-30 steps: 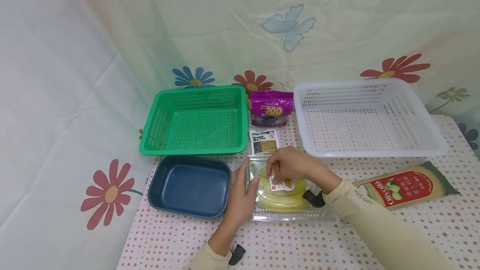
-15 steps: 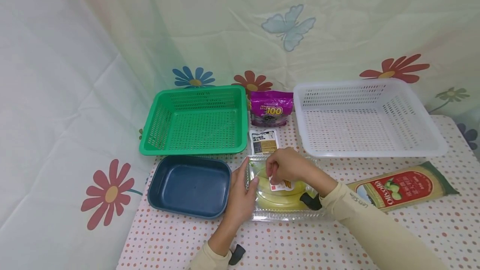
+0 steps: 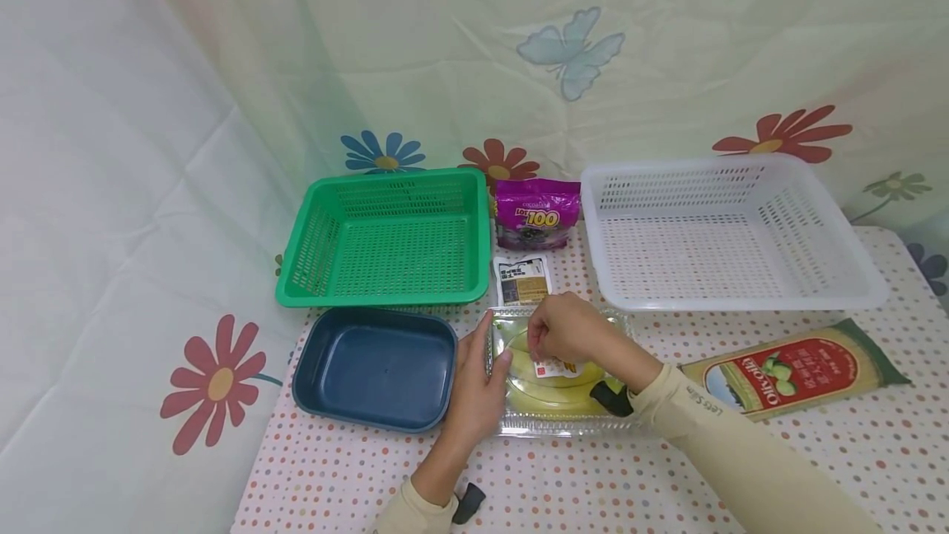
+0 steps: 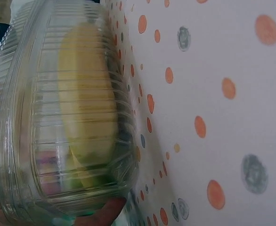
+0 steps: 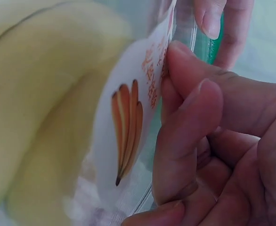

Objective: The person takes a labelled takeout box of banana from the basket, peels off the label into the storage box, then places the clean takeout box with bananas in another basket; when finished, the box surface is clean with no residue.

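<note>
Head view: clear banana box (image 3: 563, 377) on counter (image 3: 741, 468), long axis left–right; left hand (image 3: 478, 381) braces its left end, right hand (image 3: 567, 328) fingers (image 5: 185, 141) pinch its label (image 5: 128, 136) from above.

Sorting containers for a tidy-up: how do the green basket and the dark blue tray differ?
The green basket has perforated, mesh-like walls and floor; the dark blue tray is solid. The basket is larger, with straighter corners; the tray is smaller and rounder. The basket sits farther back; the tray lies just beside the left hand. Both are rectangular, open-topped and hold nothing.
</note>
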Tool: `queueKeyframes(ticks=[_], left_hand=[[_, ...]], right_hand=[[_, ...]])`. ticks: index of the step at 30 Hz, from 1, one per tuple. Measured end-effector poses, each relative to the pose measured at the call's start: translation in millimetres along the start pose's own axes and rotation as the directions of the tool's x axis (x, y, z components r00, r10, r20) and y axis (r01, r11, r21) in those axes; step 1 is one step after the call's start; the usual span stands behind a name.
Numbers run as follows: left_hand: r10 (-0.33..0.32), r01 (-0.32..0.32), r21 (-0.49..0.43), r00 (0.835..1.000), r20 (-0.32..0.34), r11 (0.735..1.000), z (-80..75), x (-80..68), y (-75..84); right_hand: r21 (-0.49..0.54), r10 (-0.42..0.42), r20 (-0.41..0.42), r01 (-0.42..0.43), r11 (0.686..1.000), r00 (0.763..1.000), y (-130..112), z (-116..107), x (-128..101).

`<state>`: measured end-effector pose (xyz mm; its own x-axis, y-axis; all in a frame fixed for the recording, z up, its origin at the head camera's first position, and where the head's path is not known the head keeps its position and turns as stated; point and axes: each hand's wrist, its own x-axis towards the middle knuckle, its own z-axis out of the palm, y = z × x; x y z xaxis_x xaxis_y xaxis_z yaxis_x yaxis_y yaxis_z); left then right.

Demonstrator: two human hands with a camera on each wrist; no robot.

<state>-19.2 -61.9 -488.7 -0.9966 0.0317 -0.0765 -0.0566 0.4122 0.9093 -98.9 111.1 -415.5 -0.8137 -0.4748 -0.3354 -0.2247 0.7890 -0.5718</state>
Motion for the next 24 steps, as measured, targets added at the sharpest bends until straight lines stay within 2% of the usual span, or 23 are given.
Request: queueKeyframes(ticks=[7, 12, 19, 24], left_hand=[[-0.001, 0.001, -0.002, 1.0, -0.003, 1.0, -0.2, -0.3, 0.1], [0.002, -0.002, -0.001, 1.0, -0.002, 1.0, -0.6, -0.7, 0.1], [0.039, -0.039, 0.012, 0.999, -0.004, 0.999, -1.2, -1.1, -1.3], [0.032, -0.032, 0.008, 0.999, 0.01, 0.999, -1.9, -0.9, -1.0]], right_hand=[[-0.025, 0.002, -0.005, -0.002, 1.0, 1.0, -2, 1, -2], [-0.026, -0.034, 0.008, 0.035, 0.999, 0.999, -1, 0, -4], [0.055, -0.135, 0.098, 0.13, 0.99, 0.986, 7, -10, -5], [0.106, -0.131, 0.148, 0.115, 0.988, 0.98, 13, -15, -1]])
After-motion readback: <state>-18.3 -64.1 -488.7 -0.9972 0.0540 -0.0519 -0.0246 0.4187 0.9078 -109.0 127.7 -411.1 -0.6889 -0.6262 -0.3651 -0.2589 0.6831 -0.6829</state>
